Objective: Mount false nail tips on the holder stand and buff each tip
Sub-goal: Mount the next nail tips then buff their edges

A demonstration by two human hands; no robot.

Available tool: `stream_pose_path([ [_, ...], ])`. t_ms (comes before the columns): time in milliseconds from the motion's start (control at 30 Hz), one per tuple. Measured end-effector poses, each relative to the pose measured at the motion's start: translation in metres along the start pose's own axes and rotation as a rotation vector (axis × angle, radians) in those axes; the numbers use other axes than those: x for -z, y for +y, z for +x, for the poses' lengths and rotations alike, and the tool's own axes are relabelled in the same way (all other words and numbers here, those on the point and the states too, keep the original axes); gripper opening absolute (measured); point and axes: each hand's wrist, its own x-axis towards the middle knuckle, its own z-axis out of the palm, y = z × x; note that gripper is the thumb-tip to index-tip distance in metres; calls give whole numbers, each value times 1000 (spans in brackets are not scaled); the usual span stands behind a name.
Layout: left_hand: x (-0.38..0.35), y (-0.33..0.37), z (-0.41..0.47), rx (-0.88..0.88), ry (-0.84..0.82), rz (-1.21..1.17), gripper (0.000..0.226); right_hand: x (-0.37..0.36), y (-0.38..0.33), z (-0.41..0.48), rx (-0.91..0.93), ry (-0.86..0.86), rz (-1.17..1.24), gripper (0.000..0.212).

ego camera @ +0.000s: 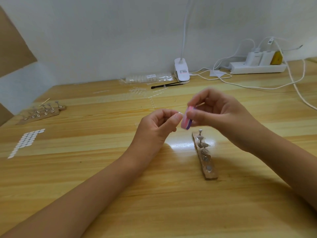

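a pale, striped wooden table (pixel 85 169) runs back to a plain white wall, with a brown cardboard panel (pixel 12 45) leaning at the far left. on the left of the table lies a sheet of small white oval sticky pads (pixel 25 141), and behind it two spare brown holder strips with metal pegs (pixel 42 112). further back, near the wall, sit a clear bag of nail tips (pixel 149 77), a thin black tool (pixel 166 85) and a white clip lamp (pixel 181 71).

the left hand (pixel 154 129) is raised over the middle of the table, thumb and forefinger pinched on a small clear false nail tip (pixel 179 115) (blurred, so its edges are hard to make out), the other fingers curled in. just right of it, the pink and purple buffer block (pixel 187 120) stands against the tip, gripped between the thumb and fingers of the right hand (pixel 221 114).

below that hand a brown wooden holder stand (pixel 210 176) lies on the table, several of its metal pegs bearing clear tips. a white power strip (pixel 257 67) with plugs and cables sits at the far right.
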Motion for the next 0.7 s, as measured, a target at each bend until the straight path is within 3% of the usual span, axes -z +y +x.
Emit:
stream_pose_path([
  [167,0,0,0,4,5,-2,24,-1,2,1,36,83,35,26],
  [267,0,-1,-1,-1,5,3,24,-3,2,0,8,11,12,27],
  [400,0,-1,0,10,12,-9,24,-4,2,0,87,141,32,26],
  [700,-1,-1,-2,1,12,3,25,-2,2,1,46,54,-29,27],
])
